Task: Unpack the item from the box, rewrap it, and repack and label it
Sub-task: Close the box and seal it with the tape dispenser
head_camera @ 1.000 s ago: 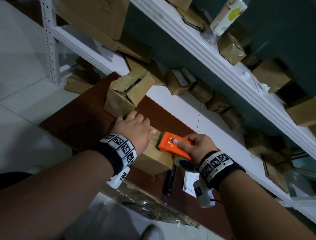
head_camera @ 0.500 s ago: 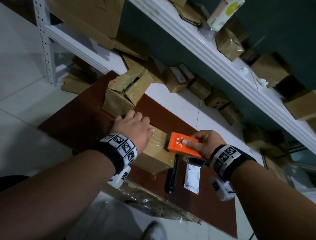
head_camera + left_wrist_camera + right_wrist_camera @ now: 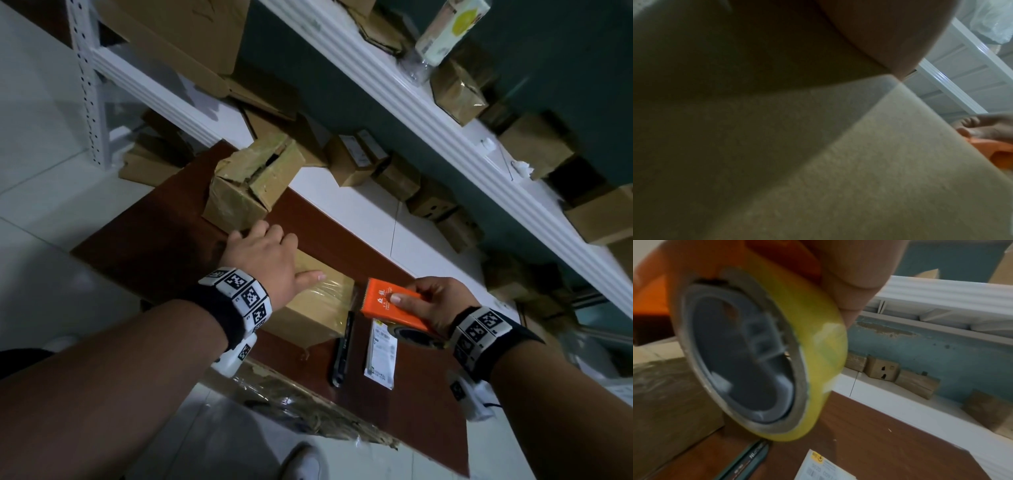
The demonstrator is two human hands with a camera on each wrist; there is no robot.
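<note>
A small brown cardboard box (image 3: 315, 305) stands on the dark red table (image 3: 164, 246), with a shiny strip of clear tape across its top. My left hand (image 3: 267, 260) lies flat on the box top, thumb stretched along the tape. The left wrist view is filled by the box (image 3: 859, 162). My right hand (image 3: 435, 305) grips an orange tape dispenser (image 3: 390, 305) just right of the box, its toothed edge near the box's right side. The yellowish tape roll (image 3: 760, 353) fills the right wrist view. A white label (image 3: 382, 356) lies below the dispenser.
A black marker (image 3: 342, 349) lies beside the label (image 3: 824, 467). A second, torn cardboard box (image 3: 250, 185) stands at the table's far edge. White shelves (image 3: 411, 99) behind hold several small boxes. Crumpled clear wrap (image 3: 301, 404) hangs along the table's near edge.
My right hand has drawn the orange dispenser rightward off the box top, leaving tape across it. The left hand has stayed pressed on the box.
</note>
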